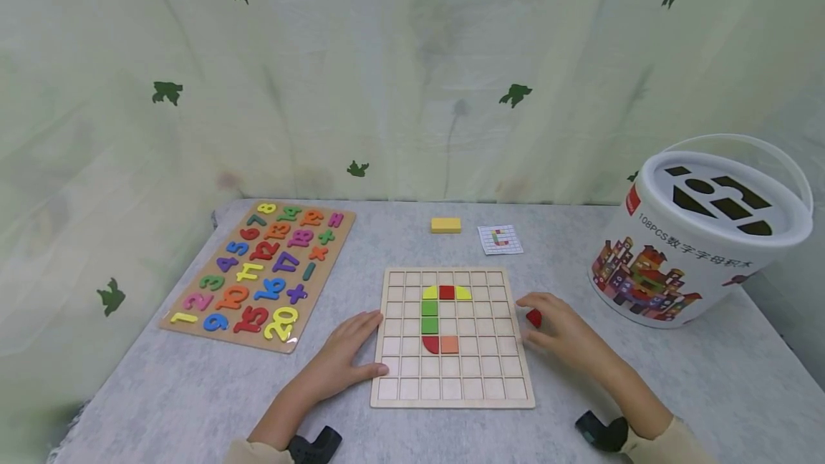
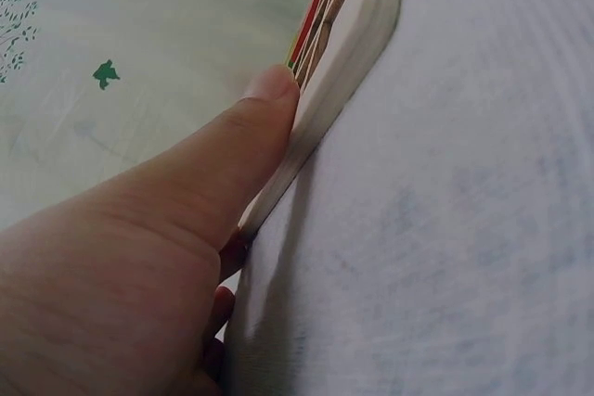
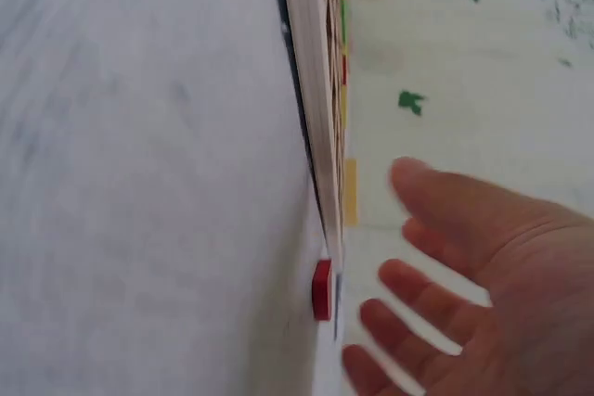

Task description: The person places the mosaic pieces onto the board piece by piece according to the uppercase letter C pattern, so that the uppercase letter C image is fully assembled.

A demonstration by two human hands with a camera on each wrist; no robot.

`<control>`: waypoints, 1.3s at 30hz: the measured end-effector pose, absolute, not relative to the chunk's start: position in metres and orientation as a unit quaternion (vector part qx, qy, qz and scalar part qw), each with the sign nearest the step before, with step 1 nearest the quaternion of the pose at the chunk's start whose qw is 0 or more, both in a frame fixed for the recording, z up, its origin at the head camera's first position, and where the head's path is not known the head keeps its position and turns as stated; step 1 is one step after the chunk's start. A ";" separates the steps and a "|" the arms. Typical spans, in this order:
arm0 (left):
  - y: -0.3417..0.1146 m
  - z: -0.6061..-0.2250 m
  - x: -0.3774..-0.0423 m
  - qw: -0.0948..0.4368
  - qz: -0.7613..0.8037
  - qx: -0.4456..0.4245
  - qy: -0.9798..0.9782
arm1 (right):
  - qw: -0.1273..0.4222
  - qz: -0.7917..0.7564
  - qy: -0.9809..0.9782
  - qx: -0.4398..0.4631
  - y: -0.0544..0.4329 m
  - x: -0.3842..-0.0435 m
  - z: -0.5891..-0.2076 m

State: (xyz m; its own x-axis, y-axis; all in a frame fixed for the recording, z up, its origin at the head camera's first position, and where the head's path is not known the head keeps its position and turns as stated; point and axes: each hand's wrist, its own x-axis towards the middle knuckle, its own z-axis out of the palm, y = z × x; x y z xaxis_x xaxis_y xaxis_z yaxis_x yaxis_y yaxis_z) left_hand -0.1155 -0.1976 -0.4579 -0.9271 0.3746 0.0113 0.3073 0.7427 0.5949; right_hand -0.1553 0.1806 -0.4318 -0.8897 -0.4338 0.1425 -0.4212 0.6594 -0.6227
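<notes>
A wooden grid board (image 1: 477, 387) lies mid-table, carrying a yellow quarter-round (image 1: 430, 293), a red square (image 1: 447, 293), another yellow quarter-round (image 1: 462, 293), two green squares (image 1: 429, 316), a red quarter-round (image 1: 431, 344) and an orange square (image 1: 449, 344). My left hand (image 1: 344, 358) rests at the board's left edge, fingers stretched out; its thumb (image 2: 264, 104) touches the rim. Beyond the board's right edge, my right hand (image 1: 570, 331) is spread around a small red block (image 1: 533, 318). In the right wrist view this red block (image 3: 322, 289) sits on the table, apart from the fingers.
Behind the board are a yellow block (image 1: 446, 225) and a small pattern card (image 1: 500, 240) with a coloured grid figure. A number puzzle board (image 1: 299, 306) lies on the left. At right stands a white lidded bucket (image 1: 670, 256) with shaped holes in its lid.
</notes>
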 end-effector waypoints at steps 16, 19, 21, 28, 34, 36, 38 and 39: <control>-0.196 -0.457 -0.115 0.055 0.310 0.185 0.931 | -0.017 -0.285 0.933 -0.221 0.196 -0.163 -0.447; -0.196 -0.457 -0.116 0.056 0.312 0.184 0.931 | -0.015 -0.283 0.935 -0.213 0.195 -0.162 -0.445; -0.196 -0.457 -0.116 0.056 0.312 0.184 0.930 | -0.014 -0.284 0.935 -0.214 0.192 -0.160 -0.441; -0.196 -0.458 -0.116 0.055 0.314 0.187 0.929 | -0.037 -0.275 0.922 -0.270 0.164 -0.148 -0.420; -0.196 -0.459 -0.117 0.054 0.312 0.189 0.929 | -0.026 -0.270 0.910 -0.312 0.132 -0.139 -0.419; -0.196 -0.460 -0.117 0.053 0.312 0.190 0.929 | -0.010 -0.273 0.909 -0.316 0.125 -0.138 -0.422; -0.196 -0.460 -0.117 0.052 0.311 0.192 0.929 | 0.001 -0.274 0.909 -0.315 0.119 -0.139 -0.427; -0.196 -0.460 -0.117 0.052 0.311 0.192 0.929 | 0.006 -0.273 0.909 -0.316 0.117 -0.139 -0.429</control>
